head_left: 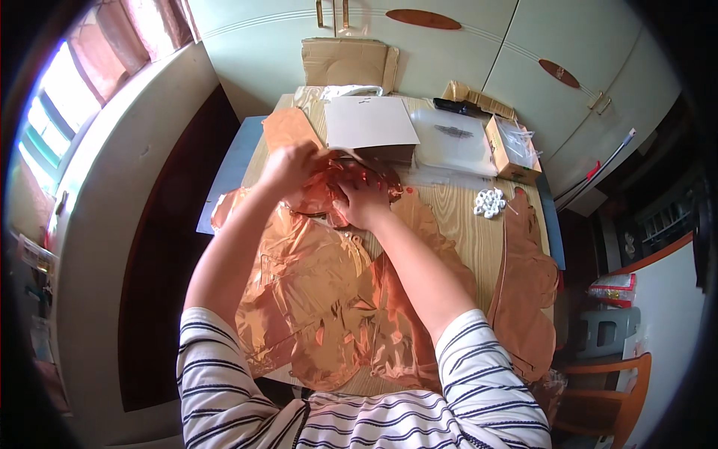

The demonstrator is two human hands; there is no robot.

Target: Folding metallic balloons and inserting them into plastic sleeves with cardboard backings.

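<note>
Flat, shiny copper-coloured foil balloons lie across the table. A crumpled one, the foil balloon (318,196), is under both my hands near the white card. My left hand (290,170) is closed on its far left edge, with the fingertips partly hidden. On the same foil my right hand (363,199) presses down with its fingers spread. Closer to me is a large wrinkled foil balloon (307,292), spread out toward the front edge. A folded flat copper piece (288,129) lies just beyond my left hand.
Behind my hands a white card (370,122) rests on a box. To its right are clear plastic bags (452,146) and an open small carton (516,153). White rings (490,203) sit near a matte copper stack (520,292). A wooden chair (621,396) stands at right.
</note>
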